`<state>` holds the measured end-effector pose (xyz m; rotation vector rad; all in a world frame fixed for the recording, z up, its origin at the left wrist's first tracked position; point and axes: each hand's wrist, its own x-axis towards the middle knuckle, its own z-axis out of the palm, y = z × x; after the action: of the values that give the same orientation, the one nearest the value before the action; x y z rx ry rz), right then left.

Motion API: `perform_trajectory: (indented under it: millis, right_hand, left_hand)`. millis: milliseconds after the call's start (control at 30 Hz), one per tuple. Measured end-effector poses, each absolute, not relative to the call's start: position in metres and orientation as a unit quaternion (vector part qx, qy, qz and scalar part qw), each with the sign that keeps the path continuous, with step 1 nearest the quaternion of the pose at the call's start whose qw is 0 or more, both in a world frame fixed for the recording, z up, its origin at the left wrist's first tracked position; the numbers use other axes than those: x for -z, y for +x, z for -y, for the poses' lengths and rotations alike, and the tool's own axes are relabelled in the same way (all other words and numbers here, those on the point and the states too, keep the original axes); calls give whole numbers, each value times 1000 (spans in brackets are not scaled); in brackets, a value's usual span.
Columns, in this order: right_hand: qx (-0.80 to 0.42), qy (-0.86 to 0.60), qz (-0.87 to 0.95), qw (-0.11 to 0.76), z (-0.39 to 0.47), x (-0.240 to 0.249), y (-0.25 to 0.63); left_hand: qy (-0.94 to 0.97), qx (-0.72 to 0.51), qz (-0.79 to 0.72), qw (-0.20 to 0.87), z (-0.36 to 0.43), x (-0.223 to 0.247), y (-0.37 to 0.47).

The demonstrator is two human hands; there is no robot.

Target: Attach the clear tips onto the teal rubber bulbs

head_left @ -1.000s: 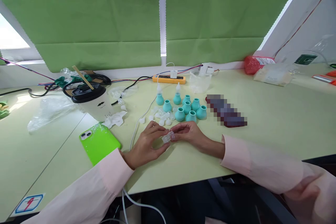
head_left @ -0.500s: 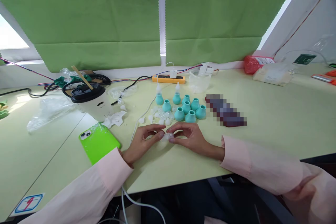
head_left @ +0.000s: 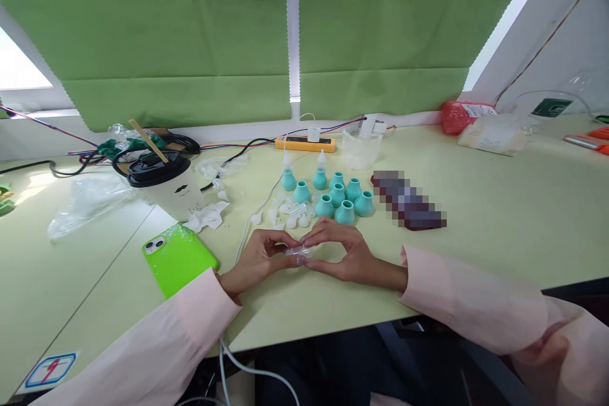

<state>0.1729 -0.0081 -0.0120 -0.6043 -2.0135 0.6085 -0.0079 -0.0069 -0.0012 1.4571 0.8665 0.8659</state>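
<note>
Near the table's front edge, my left hand (head_left: 266, 252) and my right hand (head_left: 340, 248) meet, both pinching a small clear plastic tube piece (head_left: 299, 252). Its exact shape is partly hidden by the fingertips. Just beyond my hands lie several loose clear tubes (head_left: 301, 210) and small white nozzle tips (head_left: 257, 218). Several turquoise rubber bulbs (head_left: 325, 205) stand upright, open necks up, behind my right hand. Two of the bulbs at the back carry a clear tube with a pointed white tip (head_left: 321, 160).
A lime-green phone (head_left: 178, 260) lies left of my left hand, beside a lidded paper cup (head_left: 164, 184) and crumpled tissue (head_left: 207, 217). A dark red blurred-out object (head_left: 409, 202) is at right. An orange power strip (head_left: 304, 144) and a translucent tub (head_left: 361, 147) stand behind.
My left fingers have closed further onto the clear tube piece, which now lies more level between both hands. My right fingers have shifted slightly along it. The bulbs have not moved.
</note>
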Motion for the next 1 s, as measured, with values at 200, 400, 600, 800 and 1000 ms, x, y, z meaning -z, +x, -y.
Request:
perform_trajectory:
  millis: [200,400,600,800,1000]
  right_hand:
    - [108,-335,856,378,-9,-9,204]
    - [258,-487,809,206,-25,-17,216]
    - [190,-477,841,173,-29,-12,215]
    - [-31,-412,868,275,-15,-23,208]
    - [-156,-352,879,282,-9,-11,198]
  left_hand:
    - [611,-402,-373,571,6,2,-8]
    - [609,-419,-368,565,6,2,-9]
    - [626,-431,-362,540,5,3,-9]
    - [648,-434,-373,503,4,5,-9]
    - [647,-426,-407,485,5,6,-7]
